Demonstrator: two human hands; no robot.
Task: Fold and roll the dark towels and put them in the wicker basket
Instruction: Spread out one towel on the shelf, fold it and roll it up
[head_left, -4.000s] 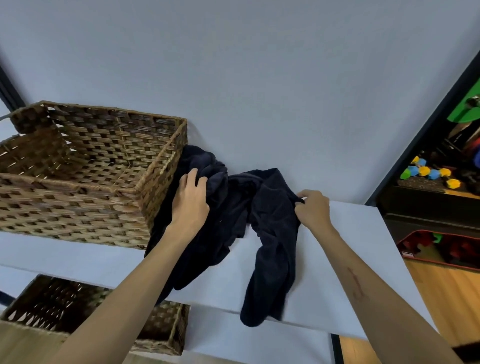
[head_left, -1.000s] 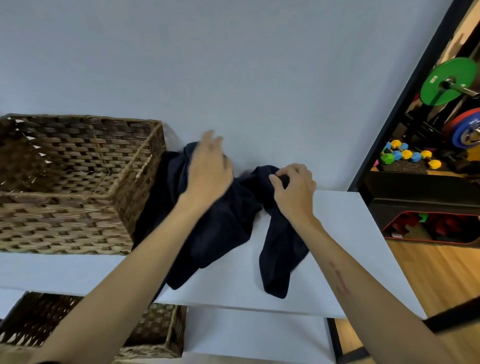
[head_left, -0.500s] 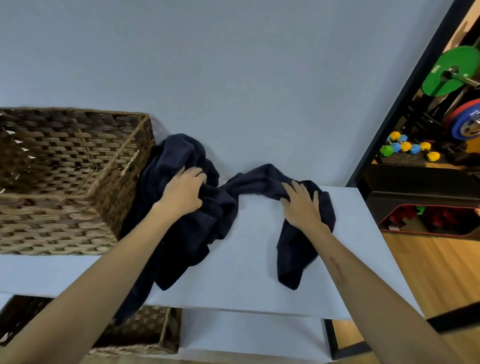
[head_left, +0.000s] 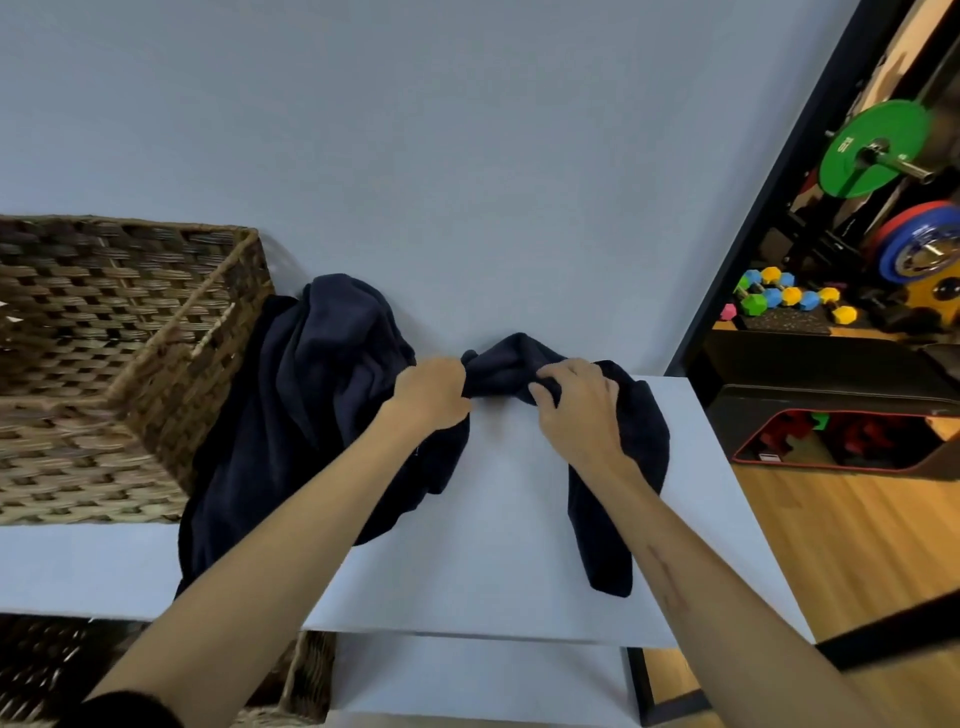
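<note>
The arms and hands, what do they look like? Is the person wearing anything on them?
Both forearms are bare, with no watch, rings or gloves that I can see. The left hand and right hand are bare too. A dark sleeve edge shows near the left elbow, and a thin long mark runs along the right forearm.

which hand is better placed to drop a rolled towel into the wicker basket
Probably the left hand: it grips the dark towel on the side nearest the wicker basket. The right hand is farther off.
</note>
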